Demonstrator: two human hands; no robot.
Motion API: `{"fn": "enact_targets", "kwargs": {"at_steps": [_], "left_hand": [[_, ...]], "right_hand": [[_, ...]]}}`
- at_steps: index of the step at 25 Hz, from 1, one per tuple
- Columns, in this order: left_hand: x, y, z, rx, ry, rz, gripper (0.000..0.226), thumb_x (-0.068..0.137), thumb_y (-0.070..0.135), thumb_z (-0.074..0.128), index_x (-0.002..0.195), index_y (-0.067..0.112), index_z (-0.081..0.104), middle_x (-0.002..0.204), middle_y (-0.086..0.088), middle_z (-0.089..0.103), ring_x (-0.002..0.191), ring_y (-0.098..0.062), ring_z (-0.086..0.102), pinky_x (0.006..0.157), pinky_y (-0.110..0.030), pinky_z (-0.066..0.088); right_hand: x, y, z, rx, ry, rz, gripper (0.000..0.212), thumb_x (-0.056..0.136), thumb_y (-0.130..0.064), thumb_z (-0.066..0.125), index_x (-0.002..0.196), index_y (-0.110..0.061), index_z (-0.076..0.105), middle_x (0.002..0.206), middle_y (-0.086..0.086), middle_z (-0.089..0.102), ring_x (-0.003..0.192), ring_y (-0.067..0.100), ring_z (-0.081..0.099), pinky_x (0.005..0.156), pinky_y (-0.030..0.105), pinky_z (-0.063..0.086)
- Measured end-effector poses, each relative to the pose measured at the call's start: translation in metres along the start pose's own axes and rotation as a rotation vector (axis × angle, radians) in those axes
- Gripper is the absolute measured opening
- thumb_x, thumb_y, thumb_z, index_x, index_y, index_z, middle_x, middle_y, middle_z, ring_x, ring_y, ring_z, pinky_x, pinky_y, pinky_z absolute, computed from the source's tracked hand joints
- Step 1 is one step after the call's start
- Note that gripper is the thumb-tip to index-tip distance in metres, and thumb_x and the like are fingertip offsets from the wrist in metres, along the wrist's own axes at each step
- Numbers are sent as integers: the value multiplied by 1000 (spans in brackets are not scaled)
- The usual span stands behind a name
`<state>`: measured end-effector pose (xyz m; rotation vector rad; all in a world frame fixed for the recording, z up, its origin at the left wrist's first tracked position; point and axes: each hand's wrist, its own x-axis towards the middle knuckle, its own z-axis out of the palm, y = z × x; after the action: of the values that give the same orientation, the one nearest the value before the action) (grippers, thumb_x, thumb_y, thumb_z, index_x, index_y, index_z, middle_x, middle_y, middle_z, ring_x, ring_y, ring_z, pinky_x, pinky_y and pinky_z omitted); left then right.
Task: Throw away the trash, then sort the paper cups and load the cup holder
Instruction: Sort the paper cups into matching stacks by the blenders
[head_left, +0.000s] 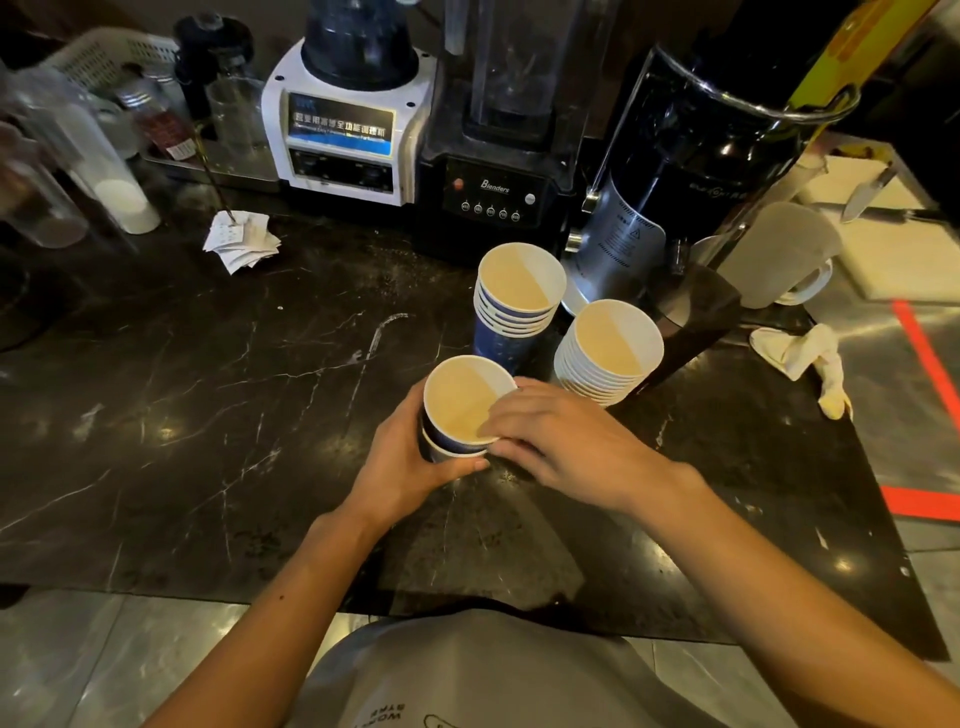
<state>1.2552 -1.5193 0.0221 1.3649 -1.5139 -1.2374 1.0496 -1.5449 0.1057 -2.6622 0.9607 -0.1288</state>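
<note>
A short stack of blue paper cups (457, 402) stands on the dark marble counter (208, 415) in front of me. My left hand (405, 462) wraps around its lower side. My right hand (561, 436) rests on the top cup's rim, fingertips over the edge. Behind it stands a taller stack of blue cups (517, 301). To the right of that is a stack of white cups (610, 353). A tall clear tube holding white cups (98, 166) lies tilted at the far left.
Two blenders (348, 119) (498, 156) and a black and silver machine (675, 171) line the back. Crumpled receipts (241, 241) lie left of centre. A frosted pitcher (779, 254), a crumpled glove (802, 358) and a knife on a white board (867, 192) are at the right.
</note>
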Motion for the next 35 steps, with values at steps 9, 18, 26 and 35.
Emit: {"fn": "enact_targets", "kwargs": {"at_steps": [9,18,26,35], "left_hand": [[1,-1,0,87,27,-10,97,66,28,89,146,28,35,142,10,49,133,-6,43,113,-39,36],[3,-3,0,127,15,-19,99,66,34,88,145,36,29,142,19,42,131,1,38,110,-27,32],[1,4,-2,93,11,-29,101,66,36,88,148,33,28,144,17,42,132,1,37,113,-34,32],[8,66,-19,-85,30,201,88,64,49,84,138,25,43,123,35,54,121,6,51,93,-12,45]], "right_hand": [[4,15,-117,-2,891,26,18,95,-11,61,105,1,70,97,-3,61,90,1,55,82,11,43],[23,55,-76,-106,515,196,21,95,-9,59,112,-3,70,100,13,70,97,32,60,88,38,46],[18,34,-39,-11,316,180,43,99,-28,56,140,-15,51,141,4,50,130,20,44,103,34,40],[-12,-3,-16,355,260,201,25,91,-28,69,115,-32,64,152,-7,34,138,3,30,111,20,30]]}}
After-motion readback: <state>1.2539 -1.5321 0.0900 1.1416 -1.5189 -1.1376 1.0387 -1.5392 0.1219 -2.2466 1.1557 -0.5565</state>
